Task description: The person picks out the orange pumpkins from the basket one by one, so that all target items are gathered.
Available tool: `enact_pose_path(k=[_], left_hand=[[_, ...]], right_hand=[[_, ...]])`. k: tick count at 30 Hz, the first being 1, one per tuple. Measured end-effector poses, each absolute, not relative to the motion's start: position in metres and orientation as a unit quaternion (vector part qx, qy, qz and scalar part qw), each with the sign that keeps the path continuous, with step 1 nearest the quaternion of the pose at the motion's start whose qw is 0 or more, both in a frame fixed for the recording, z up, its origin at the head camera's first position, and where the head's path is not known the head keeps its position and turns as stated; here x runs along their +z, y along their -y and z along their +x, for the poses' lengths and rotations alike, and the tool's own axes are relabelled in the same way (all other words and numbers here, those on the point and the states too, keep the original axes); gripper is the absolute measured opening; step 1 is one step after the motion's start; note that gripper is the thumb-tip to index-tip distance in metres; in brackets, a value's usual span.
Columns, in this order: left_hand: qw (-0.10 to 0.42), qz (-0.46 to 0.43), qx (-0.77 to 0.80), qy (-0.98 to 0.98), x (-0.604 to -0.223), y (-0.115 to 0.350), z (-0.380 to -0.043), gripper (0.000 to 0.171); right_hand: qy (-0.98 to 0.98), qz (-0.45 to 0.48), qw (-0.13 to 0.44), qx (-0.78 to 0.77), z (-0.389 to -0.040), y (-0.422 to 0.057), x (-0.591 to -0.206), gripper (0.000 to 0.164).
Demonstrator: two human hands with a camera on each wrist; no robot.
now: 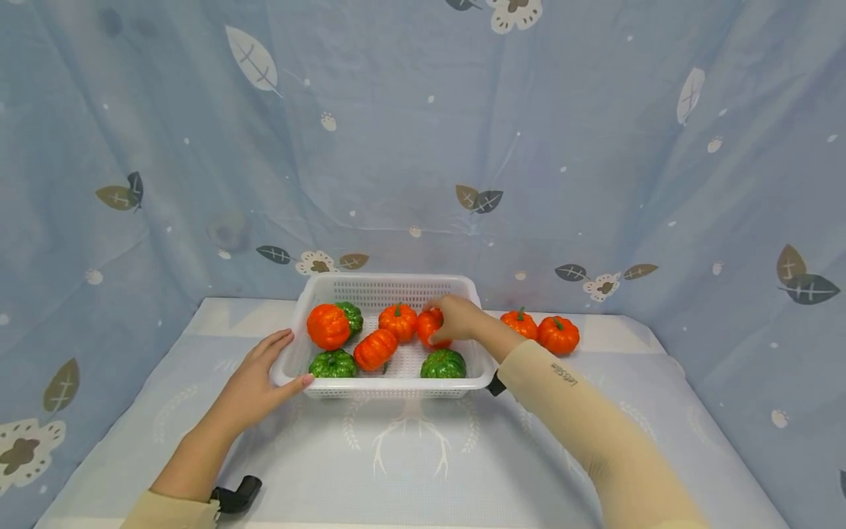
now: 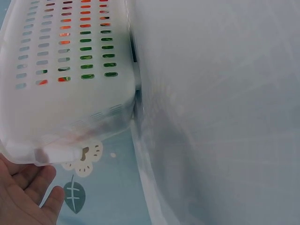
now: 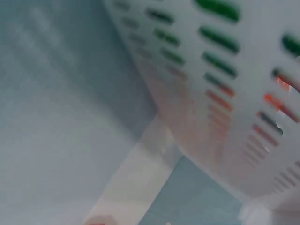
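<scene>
A white perforated plastic basket [image 1: 396, 385] holds several small ribbed pumpkins, some orange, some green. In it, my right hand [image 1: 457, 317] grips an orange pumpkin [image 1: 428, 328] at the right, thumb toward me and fingers over the top. Beside that one sits another orange pumpkin [image 1: 398, 322], and nearer me is a green pumpkin [image 1: 443, 364]. My left hand [image 1: 259, 378] rests at the basket's left front corner, thumb along the front rim and extended fingers against the left end. Its fingertips [image 2: 44, 176] touch the rim in the left wrist view.
Two orange pumpkins, one [image 1: 518, 323] partly behind my right forearm and the other [image 1: 558, 336] beside it, lie on the table [image 1: 410, 477] right of the basket. A patterned blue curtain [image 1: 396, 147] hangs close behind and along both sides.
</scene>
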State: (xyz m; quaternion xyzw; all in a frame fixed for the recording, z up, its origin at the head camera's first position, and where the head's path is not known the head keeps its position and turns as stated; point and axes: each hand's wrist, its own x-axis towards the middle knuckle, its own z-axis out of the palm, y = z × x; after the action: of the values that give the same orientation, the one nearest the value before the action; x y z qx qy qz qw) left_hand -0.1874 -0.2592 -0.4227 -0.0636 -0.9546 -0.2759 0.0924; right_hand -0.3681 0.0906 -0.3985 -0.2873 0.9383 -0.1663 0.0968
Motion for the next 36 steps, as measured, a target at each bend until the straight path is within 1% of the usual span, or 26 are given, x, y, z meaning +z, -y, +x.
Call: enact_pose_path(k=[7, 13, 19, 22, 28, 36], left_hand=[[0.09, -0.062, -0.273, 0.956, -0.421, 0.259, -0.186, 0.09], [0.09, -0.063, -0.273, 0.956, -0.421, 0.262, -0.186, 0.092], [0.089, -0.062, -0.276, 0.955, -0.422, 0.261, -0.186, 0.092], [0.089, -0.062, -0.276, 0.955, -0.422, 0.26, -0.187, 0.092], [0.091, -0.061, -0.277, 0.955, -0.423, 0.26, -0.187, 0.092], [0.093, -0.061, -0.276, 0.955, -0.425, 0.259, -0.188, 0.093]], right_hand=[[-0.924, -0.304, 0.078, -0.22, -0.362, -0.098, -0.389, 0.062], [-0.907, -0.319, 0.046, -0.272, -0.348, -0.109, -0.365, 0.066], [-0.892, -0.293, 0.05, -0.34, -0.329, -0.13, -0.343, 0.068], [-0.888, -0.269, 0.043, -0.37, -0.32, -0.145, -0.336, 0.068], [-0.885, -0.223, -0.005, -0.409, -0.302, -0.181, -0.329, 0.065], [-0.907, -0.177, -0.069, -0.377, -0.278, -0.229, -0.325, 0.063]])
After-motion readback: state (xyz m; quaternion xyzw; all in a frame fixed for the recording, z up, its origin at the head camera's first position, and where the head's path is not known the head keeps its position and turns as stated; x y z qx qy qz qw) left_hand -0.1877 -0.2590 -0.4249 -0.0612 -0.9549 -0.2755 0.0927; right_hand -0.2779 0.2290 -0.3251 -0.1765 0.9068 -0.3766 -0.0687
